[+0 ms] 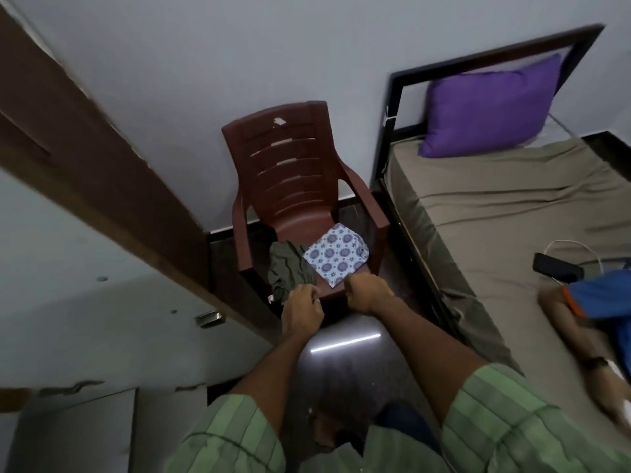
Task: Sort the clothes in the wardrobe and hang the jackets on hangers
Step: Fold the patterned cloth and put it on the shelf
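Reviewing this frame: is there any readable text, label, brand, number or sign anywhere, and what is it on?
None can be read.
Folded patterned cloth on the chair: a floral print only, no lettering.
Dark phone on the bed: no visible marking.
Pale patch on the chair back: no lettering can be made out.

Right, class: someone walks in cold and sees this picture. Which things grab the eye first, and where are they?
Probably the purple pillow, propped against the dark headboard at the top of the bed on the right. Next comes the maroon plastic chair against the wall in the middle, with a folded blue-patterned cloth and a crumpled olive garment on its seat. The left hand and right hand reach toward the seat's front edge.
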The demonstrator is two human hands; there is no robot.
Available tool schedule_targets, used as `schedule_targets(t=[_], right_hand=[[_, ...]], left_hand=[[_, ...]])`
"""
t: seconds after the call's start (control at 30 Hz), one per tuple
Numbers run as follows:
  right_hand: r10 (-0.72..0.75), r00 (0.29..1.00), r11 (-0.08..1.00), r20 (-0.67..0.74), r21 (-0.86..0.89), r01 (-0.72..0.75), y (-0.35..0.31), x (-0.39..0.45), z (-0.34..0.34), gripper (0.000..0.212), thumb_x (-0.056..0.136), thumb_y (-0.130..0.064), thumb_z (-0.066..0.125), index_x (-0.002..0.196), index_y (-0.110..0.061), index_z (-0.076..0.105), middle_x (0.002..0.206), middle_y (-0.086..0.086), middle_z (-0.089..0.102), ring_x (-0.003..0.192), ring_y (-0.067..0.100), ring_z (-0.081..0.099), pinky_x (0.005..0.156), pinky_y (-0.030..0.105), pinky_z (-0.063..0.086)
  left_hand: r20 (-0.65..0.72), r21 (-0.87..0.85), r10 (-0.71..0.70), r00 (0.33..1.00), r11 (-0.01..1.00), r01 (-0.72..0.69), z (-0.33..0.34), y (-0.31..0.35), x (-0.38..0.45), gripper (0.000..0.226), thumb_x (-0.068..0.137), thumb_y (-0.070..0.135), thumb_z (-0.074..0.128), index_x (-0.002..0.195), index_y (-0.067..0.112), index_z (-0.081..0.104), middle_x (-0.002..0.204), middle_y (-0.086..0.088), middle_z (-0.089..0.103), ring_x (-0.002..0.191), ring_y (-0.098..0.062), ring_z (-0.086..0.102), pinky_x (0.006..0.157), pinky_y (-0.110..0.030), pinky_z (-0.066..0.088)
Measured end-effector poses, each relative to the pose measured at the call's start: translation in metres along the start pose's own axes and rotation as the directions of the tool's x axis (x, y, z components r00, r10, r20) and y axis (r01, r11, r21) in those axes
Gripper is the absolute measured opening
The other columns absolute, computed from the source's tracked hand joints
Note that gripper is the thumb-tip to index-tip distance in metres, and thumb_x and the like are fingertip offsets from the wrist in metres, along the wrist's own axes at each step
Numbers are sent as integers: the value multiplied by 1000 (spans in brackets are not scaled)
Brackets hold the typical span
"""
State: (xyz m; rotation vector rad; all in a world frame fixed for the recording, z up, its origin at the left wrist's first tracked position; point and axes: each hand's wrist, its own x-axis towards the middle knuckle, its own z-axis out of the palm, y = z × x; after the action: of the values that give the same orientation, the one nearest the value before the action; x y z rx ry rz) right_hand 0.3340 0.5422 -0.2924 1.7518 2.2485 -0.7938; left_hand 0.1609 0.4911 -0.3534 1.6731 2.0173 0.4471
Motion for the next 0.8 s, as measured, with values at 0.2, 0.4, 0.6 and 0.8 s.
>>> schedule_targets(t=[0.2,0.4,0.6,0.8], right_hand=[[-14,990,1000,138,-5,15,23,86,-7,29,90,-23,58,118,-15,63,125,12,64,117,33,61,90,36,49],[-34,948,997,315,-61,56,56,207,-9,37,92,-29,62,125,-14,61,133,12,60,122,32,58,101,40,49],[50,931,997,361,42,-70,102,348,9,47,92,-24,62,135,-8,53,140,18,55,128,35,53,103,38,45],[215,956,950,198,183,-252,139,441,65,56,88,-20,66,139,-10,44,137,17,45,124,41,52,101,46,48]], left_hand=[[28,-51,-157,987,986,159,22,-16,73,20,86,10,61,103,18,67,110,-4,65,106,-26,60,91,-36,50],[123,-133,-367,922,915,382,66,-26,145,18,88,8,61,101,15,71,109,-5,70,104,-24,64,93,-30,48],[214,-181,-506,836,820,543,145,-31,223,21,94,13,58,110,11,72,114,-11,71,110,-30,65,93,-31,49],[294,-286,-497,817,770,571,205,-46,280,22,94,15,64,115,13,68,120,-6,68,105,-22,66,88,-26,50]])
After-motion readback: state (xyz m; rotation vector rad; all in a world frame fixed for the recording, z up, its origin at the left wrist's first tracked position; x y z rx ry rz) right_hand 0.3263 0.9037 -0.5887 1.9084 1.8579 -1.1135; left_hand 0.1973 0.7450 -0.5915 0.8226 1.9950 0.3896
